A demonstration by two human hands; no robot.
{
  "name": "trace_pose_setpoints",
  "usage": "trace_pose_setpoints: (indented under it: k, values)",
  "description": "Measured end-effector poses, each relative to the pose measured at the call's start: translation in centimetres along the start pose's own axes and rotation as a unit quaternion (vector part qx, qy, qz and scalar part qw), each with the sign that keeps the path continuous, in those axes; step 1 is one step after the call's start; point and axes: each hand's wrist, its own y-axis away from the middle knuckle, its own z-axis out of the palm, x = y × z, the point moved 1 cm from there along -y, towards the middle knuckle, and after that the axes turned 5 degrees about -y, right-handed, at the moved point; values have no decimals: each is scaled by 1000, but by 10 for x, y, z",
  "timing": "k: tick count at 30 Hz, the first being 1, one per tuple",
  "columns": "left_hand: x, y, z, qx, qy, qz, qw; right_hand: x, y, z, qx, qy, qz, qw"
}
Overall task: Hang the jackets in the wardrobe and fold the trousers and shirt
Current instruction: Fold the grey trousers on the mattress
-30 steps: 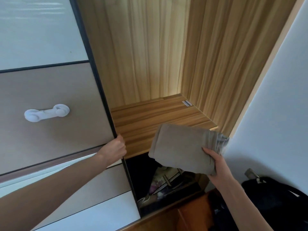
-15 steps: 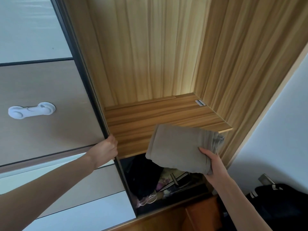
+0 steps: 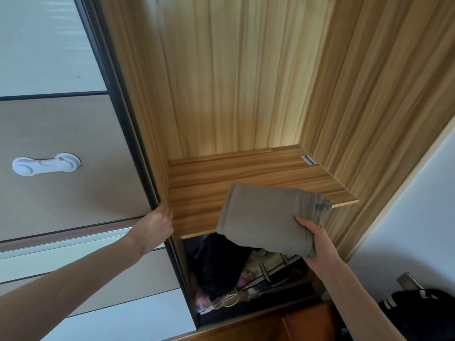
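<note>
Wood-grain shelf [image 3: 246, 178] sits bare inside the wardrobe, white wall to its right. I see one folded garment [image 3: 268, 217] (taupe) gripped over its front edge by my right hand [image 3: 317, 244]; my left hand [image 3: 155, 225] curls round the one sliding door [image 3: 73, 168].

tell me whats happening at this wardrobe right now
A person grips the edge of the sliding wardrobe door with the left hand. The right hand holds a folded taupe garment at the front of the bare wooden shelf, not yet set down. Dark clothes and a patterned bag fill the compartment below.
</note>
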Motion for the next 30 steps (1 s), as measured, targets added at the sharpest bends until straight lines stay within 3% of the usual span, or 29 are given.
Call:
trace_pose_setpoints:
  k: [2,4,5,6,7,9,10,11,12,13,18,21,23,28,30]
  values:
    - [-4,0,-9,-11,130,-30,991,1,-2,3,-1,5,1,1000]
    - [-2,-5,-21,9,326,-73,943,3,-4,6,-1,8,6,1000]
    - [3,-12,-29,18,439,-101,893,3,-6,7,-1,9,9,1000]
    - [7,-20,-38,11,570,-130,811,3,-8,8,-4,10,12,1000]
    - [13,-28,-46,-18,708,-154,689,3,-11,10,-8,12,15,1000]
    - [27,-47,-62,-126,914,-132,361,2,-18,13,-15,20,20,999]
    - [35,-56,-71,-168,961,-87,202,1,-23,14,-20,26,22,999]
    - [42,-65,-78,-187,978,-50,73,0,-28,14,-25,31,25,999]
    - [49,-74,-82,-187,981,-39,-18,-3,-35,14,-29,32,27,999]
    - [55,-83,-84,-175,981,-44,-73,-6,-42,12,-30,31,29,999]
    - [70,-125,-82,-166,973,-22,-162,-21,-81,5,-55,45,78,994]
    - [70,-149,-84,-139,967,-77,-199,-26,-108,7,-73,64,92,991]
    - [70,-164,-86,-111,967,-120,-195,-29,-127,12,-67,77,93,990]
    - [65,-197,-78,-48,973,-181,-133,-35,-176,19,-69,134,72,986]
    - [66,-211,-74,-28,971,-204,-124,-33,-198,19,-53,145,73,985]
